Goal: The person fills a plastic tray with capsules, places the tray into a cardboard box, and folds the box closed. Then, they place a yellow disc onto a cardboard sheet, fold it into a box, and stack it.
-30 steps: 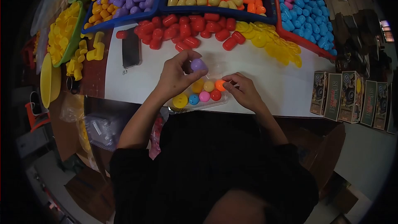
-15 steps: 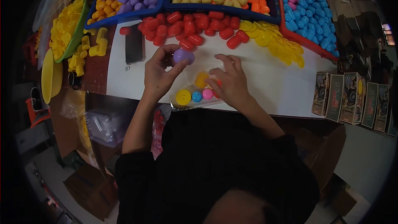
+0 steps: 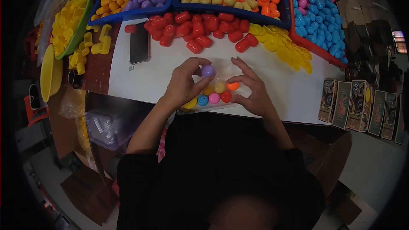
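Note:
My left hand pinches a purple capsule between thumb and fingers, above a clear plastic bag. Inside the bag lie several coloured pieces, among them a blue one, a pink one, a red one, a beige one and an orange one. A yellow disc is partly hidden by my left hand. My right hand is at the bag's right side, fingers apart, close to the orange and red pieces.
Red capsules and yellow discs lie beyond the hands. Blue trays and a red tray hold more capsules. A black phone is at the left, small boxes at the right, a green basket far left.
My left hand has moved right with the purple capsule, now over the bag's pieces. My right hand has shifted slightly right, uncovering the orange and red pieces.

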`<action>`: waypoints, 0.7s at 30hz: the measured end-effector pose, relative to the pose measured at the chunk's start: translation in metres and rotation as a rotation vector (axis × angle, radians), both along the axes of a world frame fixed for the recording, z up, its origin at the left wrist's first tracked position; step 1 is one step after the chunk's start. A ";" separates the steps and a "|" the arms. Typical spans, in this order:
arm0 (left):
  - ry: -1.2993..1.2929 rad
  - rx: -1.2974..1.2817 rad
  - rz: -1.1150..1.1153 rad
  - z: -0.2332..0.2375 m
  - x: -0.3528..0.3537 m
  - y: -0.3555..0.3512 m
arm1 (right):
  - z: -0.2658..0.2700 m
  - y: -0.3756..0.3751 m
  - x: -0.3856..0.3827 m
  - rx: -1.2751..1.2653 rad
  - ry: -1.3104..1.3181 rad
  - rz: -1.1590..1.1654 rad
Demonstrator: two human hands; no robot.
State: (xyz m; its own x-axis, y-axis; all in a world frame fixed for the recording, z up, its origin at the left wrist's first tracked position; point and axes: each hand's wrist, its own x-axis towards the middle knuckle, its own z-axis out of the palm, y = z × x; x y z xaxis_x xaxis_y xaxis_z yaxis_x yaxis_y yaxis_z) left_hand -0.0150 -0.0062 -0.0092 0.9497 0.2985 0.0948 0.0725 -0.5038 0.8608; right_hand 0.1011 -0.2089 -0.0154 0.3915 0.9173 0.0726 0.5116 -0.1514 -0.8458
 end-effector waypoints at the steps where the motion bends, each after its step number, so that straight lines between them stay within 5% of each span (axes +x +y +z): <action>1: 0.027 0.023 -0.046 -0.001 0.001 -0.001 | -0.004 -0.009 0.004 -0.027 0.059 -0.050; 7: -0.012 0.276 -0.219 -0.012 0.002 0.004 | -0.052 -0.008 -0.049 -0.418 -0.319 -0.114; 11: 0.113 0.338 -0.199 -0.005 0.003 0.026 | -0.026 0.016 -0.050 -0.463 -0.399 -0.024; 13: 0.077 0.280 -0.181 -0.002 0.003 0.035 | -0.001 0.019 -0.001 -0.498 -0.106 0.348; 17: -0.094 0.212 -0.032 0.029 0.007 0.033 | 0.048 0.067 0.127 0.109 -0.025 -0.412; 21: -0.179 0.193 -0.047 0.051 0.016 0.024 | 0.029 0.157 0.275 0.130 -0.487 -0.665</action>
State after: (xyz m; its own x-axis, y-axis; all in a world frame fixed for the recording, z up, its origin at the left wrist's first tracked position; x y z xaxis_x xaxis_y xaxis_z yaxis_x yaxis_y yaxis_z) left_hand 0.0009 0.0181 0.0417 0.9251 0.2150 0.3131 -0.0993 -0.6588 0.7458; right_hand 0.3756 -0.0519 0.0133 0.7464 0.4782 0.4629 0.6626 -0.4680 -0.5848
